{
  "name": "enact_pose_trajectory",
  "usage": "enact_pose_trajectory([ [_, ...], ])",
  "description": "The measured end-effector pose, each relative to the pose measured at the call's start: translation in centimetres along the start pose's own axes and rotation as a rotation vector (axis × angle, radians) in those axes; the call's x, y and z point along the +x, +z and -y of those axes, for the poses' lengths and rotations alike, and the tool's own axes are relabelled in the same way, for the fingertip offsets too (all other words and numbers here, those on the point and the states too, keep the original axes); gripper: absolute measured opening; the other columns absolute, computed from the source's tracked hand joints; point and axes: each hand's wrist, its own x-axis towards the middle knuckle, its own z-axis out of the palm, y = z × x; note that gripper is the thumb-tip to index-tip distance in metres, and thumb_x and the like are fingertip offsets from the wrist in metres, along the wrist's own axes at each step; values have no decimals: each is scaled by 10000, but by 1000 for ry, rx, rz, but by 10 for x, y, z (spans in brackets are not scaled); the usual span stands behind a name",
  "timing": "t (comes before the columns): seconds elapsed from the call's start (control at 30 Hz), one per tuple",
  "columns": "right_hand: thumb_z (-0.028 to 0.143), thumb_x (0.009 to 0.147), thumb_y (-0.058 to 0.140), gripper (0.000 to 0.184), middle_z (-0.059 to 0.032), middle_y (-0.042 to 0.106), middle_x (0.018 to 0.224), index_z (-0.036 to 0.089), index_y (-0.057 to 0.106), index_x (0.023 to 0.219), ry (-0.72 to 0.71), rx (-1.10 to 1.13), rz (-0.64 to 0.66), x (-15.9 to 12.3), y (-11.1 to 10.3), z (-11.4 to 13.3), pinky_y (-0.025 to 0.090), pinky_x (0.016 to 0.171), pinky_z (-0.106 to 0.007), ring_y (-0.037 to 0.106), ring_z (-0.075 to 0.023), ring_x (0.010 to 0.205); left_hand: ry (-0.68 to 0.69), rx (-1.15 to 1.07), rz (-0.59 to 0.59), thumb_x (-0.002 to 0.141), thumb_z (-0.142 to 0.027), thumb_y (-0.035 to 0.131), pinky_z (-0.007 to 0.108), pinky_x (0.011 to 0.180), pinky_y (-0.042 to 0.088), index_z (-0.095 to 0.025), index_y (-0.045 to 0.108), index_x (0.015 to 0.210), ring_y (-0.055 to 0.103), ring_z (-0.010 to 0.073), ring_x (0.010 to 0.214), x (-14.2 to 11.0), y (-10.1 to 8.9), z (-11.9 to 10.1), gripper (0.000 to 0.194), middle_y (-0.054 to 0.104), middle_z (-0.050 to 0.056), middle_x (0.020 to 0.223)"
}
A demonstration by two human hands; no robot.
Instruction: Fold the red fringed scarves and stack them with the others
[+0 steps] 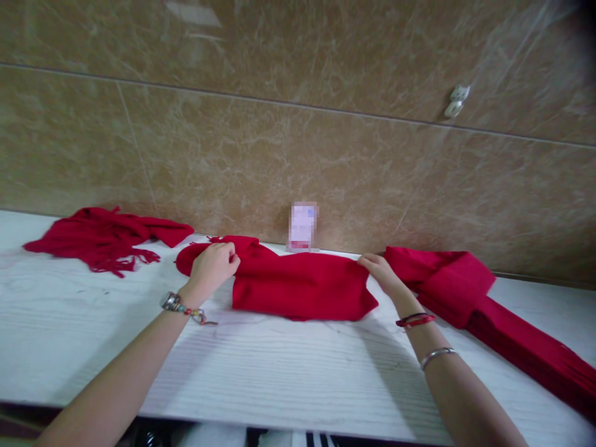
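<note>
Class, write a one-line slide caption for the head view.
Left hand and right hand hold the middle red cloth over a white table.

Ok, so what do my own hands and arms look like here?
Your left hand is gloveless, with a silvery watch-like piece and a colourful beaded bracelet. Your right hand, also gloveless, has red-and-dark bands and a silvery bangle. No sleeves show.

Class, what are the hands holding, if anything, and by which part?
The middle red cloth: the right hand pinches its upper right corner; the left hand grips it toward its left end.
</note>
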Motion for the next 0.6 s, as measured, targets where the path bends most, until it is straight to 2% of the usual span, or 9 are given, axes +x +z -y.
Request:
enact_pose_trajectory([
  [0.07,332,577,609,192,35,490,538,160,536,532,51,-75,359,-7,3,0,313,522,-240,413,-105,549,127,-83,155,721,-185,506,239,565,354,-179,499,590,539,152,656,0,7,0,131,576,25,685],
  [0.1,339,584,619,197,31,507,563,154,555,564,76,-69,481,-10,6,1,320,529,-239,426,-106,560,150,-99,214,692,-176,526,239,563,357,-179,492,560,542,152,653,-1,10,0,136,576,24,689],
  [0.17,383,606,633,242,34,511,584,154,554,603,110,4,580,-15,11,5,324,521,-233,433,-100,556,125,-78,291,651,-168,552,247,549,360,-180,501,536,553,164,651,-2,13,2,126,582,26,699],
  [0.23,442,624,635,301,45,495,572,164,523,601,131,104,556,-17,16,9,323,498,-226,424,-91,529,75,-55,343,631,-166,569,256,542,370,-181,528,552,566,182,655,-3,14,6,90,594,30,698],
  [0.3,472,640,634,322,50,507,579,175,509,626,146,175,486,-17,21,13,346,495,-223,442,-91,525,79,-104,342,641,-176,580,261,577,402,-181,575,659,583,193,697,-4,15,9,19,619,32,740],
  [0.4,459,677,629,288,32,592,666,192,553,753,181,169,410,-15,31,14,423,561,-241,531,-118,603,146,-228,177,737,-272,559,286,740,439,-159,586,941,590,213,867,-3,19,3,235,637,71,938],
  [0.47,425,685,637,298,-1,650,777,200,583,872,194,122,423,-14,36,13,465,654,-273,585,-151,714,176,-259,79,802,-344,512,311,824,424,-136,565,1046,570,229,959,-4,24,-6,325,621,105,1034],
  [0.6,365,682,640,326,-41,677,922,209,614,968,141,25,485,-14,42,12,466,793,-336,600,-197,858,204,-281,60,839,-309,495,295,769,447,-140,604,1011,592,212,864,-7,34,-23,265,653,77,889],
])
